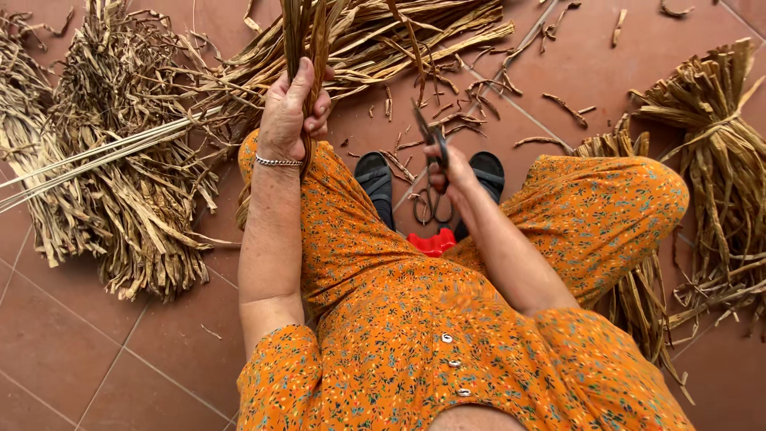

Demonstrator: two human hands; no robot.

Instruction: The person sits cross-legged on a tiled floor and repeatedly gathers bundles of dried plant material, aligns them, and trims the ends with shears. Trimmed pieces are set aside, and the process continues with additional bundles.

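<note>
My left hand (294, 108) is raised above my left knee and grips a bunch of dried brown leaf strips (305, 32) that rises past the top edge. A silver bracelet (278, 162) circles that wrist. My right hand (448, 169) is lower, between my knees, and holds a pair of dark metal scissors (432, 172) with the blades pointing away and the loops hanging down. I sit in an orange flowered dress (415, 319). My feet in black sandals (377, 182) rest on the tiles.
Bundles of dried leaves lie around me: a big heap at left (120, 168), a long sheaf at the top (383, 40), tied bundles at right (714, 136). Short cut scraps (471, 96) litter the reddish floor tiles (96, 351). A small red plastic thing (432, 241) shows between my legs.
</note>
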